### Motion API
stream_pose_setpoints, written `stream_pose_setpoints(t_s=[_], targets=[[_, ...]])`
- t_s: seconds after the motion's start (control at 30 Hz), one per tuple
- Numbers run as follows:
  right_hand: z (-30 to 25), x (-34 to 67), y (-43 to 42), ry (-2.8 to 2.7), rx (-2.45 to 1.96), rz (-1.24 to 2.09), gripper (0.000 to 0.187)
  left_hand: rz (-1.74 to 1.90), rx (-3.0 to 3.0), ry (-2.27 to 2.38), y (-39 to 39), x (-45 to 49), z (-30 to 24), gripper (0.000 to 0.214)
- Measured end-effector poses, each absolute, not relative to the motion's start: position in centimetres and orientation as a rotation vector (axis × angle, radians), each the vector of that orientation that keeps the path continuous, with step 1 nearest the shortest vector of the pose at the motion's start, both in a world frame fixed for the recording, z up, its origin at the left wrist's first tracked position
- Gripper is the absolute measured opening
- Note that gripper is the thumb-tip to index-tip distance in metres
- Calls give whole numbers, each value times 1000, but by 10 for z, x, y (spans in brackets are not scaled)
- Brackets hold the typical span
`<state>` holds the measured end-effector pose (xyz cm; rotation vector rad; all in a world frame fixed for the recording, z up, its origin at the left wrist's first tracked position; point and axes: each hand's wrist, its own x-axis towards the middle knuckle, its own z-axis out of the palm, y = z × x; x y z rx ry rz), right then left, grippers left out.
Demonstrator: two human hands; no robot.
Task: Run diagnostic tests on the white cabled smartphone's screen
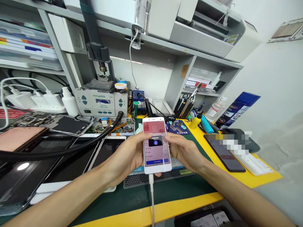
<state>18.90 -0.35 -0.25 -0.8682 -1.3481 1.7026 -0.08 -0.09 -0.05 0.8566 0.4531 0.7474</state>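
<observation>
A white smartphone point(156, 157) is held upright over the bench, its lit screen showing a pink page with a dark pop-up box. My left hand point(134, 148) grips its left edge, thumb near the pop-up. Around the right edge, my right hand point(183, 149) is closed too, its thumb by the screen's upper right. Most of the fingers are hidden behind the phone. A white charging cable point(151, 189) is plugged into the phone's bottom end and runs down toward me. Beneath the phone lies a dark perforated strip point(134, 181) on the green mat point(113, 201).
Several phones and screens point(54, 160) cover the left side, crossed by a thick black hose point(78, 153). A grey rework station point(101, 104) stands behind. At right lie a dark phone point(224, 153), a white box point(254, 162), a blue can point(239, 110) and bottles. A shelf point(151, 39) overhangs the bench.
</observation>
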Motion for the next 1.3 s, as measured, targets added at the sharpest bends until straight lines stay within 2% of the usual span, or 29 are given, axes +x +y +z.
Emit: stream_pose_setpoints(t_s=[1.3], targets=[[-1,188,-5,-1359,-880,1702,32,750,856,474,-1,0,1,40]])
